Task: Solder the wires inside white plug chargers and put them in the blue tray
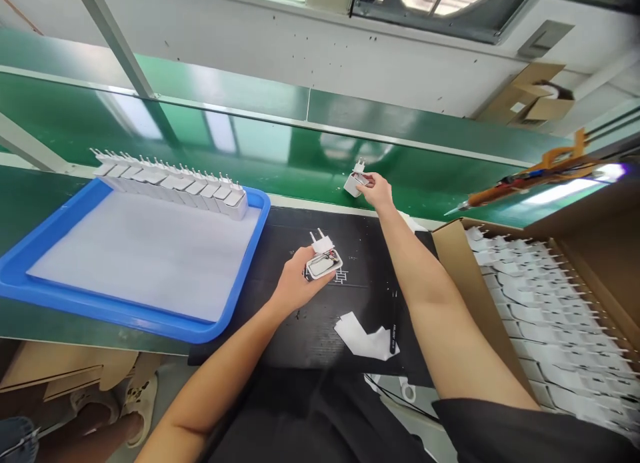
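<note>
My left hand (295, 279) is closed around a white plug adapter (324, 264) over the black mat. Its two-pin cap is tipped up, and the open case shows wires and parts inside. Farther off, my right hand (379, 191) pinches a second white adapter (354, 183) at the edge of the green belt surface, its pinned cap also lifted off the case. Below my hands, white paper pieces (363, 339) lie on the black mat (310, 346) beside a thin black tool (393, 339).
At left, a blue tray (215, 329) holds a row of white adapters (170, 183) along its far edge. A cardboard box (453, 249) of many adapters stands at right. An orange pointed tool (500, 189) hangs above it. Another person's feet (140, 409) show at lower left.
</note>
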The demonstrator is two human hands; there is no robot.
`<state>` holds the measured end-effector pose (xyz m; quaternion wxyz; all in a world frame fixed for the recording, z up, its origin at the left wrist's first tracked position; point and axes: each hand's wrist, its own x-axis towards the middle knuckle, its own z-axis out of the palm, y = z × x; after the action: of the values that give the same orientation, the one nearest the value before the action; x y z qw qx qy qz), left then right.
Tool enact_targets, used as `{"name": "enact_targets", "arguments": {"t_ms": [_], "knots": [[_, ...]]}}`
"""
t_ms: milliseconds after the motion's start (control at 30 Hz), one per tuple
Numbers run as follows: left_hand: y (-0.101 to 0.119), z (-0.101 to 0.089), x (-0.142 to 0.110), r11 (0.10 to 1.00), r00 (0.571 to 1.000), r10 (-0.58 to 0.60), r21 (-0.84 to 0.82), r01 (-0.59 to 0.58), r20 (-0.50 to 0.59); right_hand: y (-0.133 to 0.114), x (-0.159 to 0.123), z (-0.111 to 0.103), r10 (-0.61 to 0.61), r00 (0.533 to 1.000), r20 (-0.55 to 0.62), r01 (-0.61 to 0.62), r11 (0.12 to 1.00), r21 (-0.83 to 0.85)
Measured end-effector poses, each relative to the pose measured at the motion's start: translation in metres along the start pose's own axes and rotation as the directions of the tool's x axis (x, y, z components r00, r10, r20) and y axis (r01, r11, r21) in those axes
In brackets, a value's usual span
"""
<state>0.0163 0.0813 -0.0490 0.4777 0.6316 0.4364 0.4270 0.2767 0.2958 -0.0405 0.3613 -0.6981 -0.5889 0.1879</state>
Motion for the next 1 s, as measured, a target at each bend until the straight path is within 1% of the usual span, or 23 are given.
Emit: {"name": "enact_targets", "arguments": {"t_ms": [67, 133, 267, 333, 400, 467, 500, 533, 567, 600, 667, 733, 767, 833, 933, 1000], "knots": [[0.002, 0.000, -0.002, 0.999, 0.999, 0.045, 0.009, -0.045, -0.013, 0.000, -0.027, -0.004, -0.073, 0.996, 0.058, 0.070, 0.996, 0.051], [0.004, 0.001, -0.004, 0.993, 0.993, 0.112, 0.026, -0.111, -0.030, 0.003, -0.061, -0.008, -0.129, 0.986, 0.106, 0.119, 0.988, 0.096], [0.007, 0.002, -0.007, 0.963, 0.964, 0.257, 0.100, -0.250, -0.072, 0.009, -0.125, -0.015, -0.164, 0.964, 0.207, 0.135, 0.980, 0.148], [0.006, 0.003, -0.007, 0.929, 0.932, 0.348, 0.170, -0.329, -0.099, 0.006, -0.148, -0.021, -0.172, 0.960, 0.221, 0.140, 0.978, 0.151], [0.002, 0.004, -0.007, 0.875, 0.880, 0.456, 0.245, -0.417, -0.132, -0.004, -0.170, -0.030, -0.210, 0.965, 0.154, 0.193, 0.974, 0.115], [-0.001, 0.005, -0.006, 0.816, 0.822, 0.548, 0.315, -0.485, -0.155, -0.017, -0.196, -0.041, -0.294, 0.956, 0.014, 0.293, 0.954, 0.055], [-0.002, 0.005, -0.006, 0.797, 0.806, 0.570, 0.346, -0.496, -0.159, -0.023, -0.211, -0.046, -0.326, 0.944, -0.045, 0.329, 0.942, 0.065], [-0.002, 0.005, -0.006, 0.789, 0.804, 0.573, 0.371, -0.490, -0.157, -0.029, -0.226, -0.051, -0.355, 0.931, -0.088, 0.361, 0.929, 0.075], [-0.002, 0.005, -0.006, 0.792, 0.815, 0.560, 0.386, -0.473, -0.149, -0.032, -0.241, -0.055, -0.384, 0.919, -0.092, 0.391, 0.919, 0.062], [0.000, 0.004, -0.007, 0.806, 0.837, 0.529, 0.392, -0.444, -0.141, -0.034, -0.256, -0.058, -0.404, 0.912, -0.066, 0.407, 0.912, 0.043], [0.005, 0.004, -0.010, 0.854, 0.892, 0.433, 0.374, -0.361, -0.127, -0.030, -0.283, -0.062, -0.416, 0.909, 0.027, 0.417, 0.909, -0.016], [0.010, 0.004, -0.013, 0.901, 0.939, 0.325, 0.340, -0.270, -0.115, -0.020, -0.304, -0.064, -0.387, 0.914, 0.125, 0.399, 0.913, -0.086], [0.012, 0.004, -0.014, 0.918, 0.955, 0.273, 0.326, -0.224, -0.112, -0.014, -0.313, -0.065, -0.362, 0.917, 0.165, 0.383, 0.916, -0.122], [0.013, 0.004, -0.016, 0.941, 0.975, 0.190, 0.304, -0.147, -0.117, -0.002, -0.328, -0.064, -0.307, 0.926, 0.220, 0.349, 0.919, -0.186], [0.007, 0.005, -0.015, 0.970, 0.986, 0.120, 0.224, -0.093, -0.114, 0.006, -0.342, -0.061, -0.238, 0.936, 0.259, 0.302, 0.921, -0.246], [0.000, 0.005, -0.013, 0.991, 0.994, 0.088, 0.110, -0.082, -0.057, 0.006, -0.345, -0.059, -0.213, 0.944, 0.252, 0.271, 0.936, -0.225]]}}
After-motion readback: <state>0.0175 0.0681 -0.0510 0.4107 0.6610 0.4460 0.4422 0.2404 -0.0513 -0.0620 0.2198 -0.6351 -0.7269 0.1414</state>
